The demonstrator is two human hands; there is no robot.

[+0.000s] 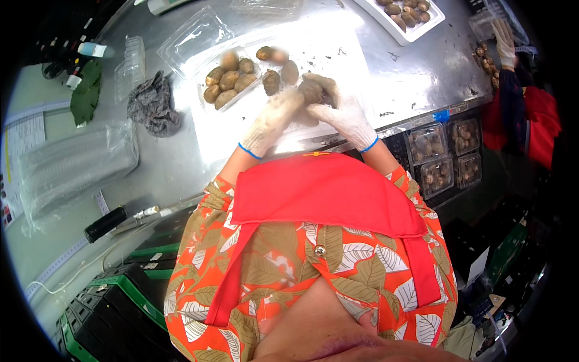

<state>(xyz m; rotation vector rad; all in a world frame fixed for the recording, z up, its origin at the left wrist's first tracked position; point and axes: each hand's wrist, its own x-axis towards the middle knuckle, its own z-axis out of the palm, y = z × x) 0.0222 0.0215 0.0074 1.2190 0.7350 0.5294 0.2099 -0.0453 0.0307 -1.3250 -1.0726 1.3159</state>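
A brown, rough-skinned taro [310,92] is between my two gloved hands over a white sheet [211,130]. Fingers and thumb of my right hand [344,114] curl round it. My left hand [274,120] presses its closed fingers against its left side; those fingertips are partly blurred. Just beyond my hands lie loose taros, one dark [271,82] and one paler [289,72], with two more farther off, one smeared by motion. To the left, a clear plastic tray [256,90] holds several taros [229,79]. Both white gloves have blue cuffs.
An empty clear box [196,42], a grey rag [154,105] and stacked clear trays [78,169] lie left. A white tub [416,33] of taros stands far right. Filled packs [437,175] sit below the table edge. A co-worker's gloved hand [504,45] is at far right.
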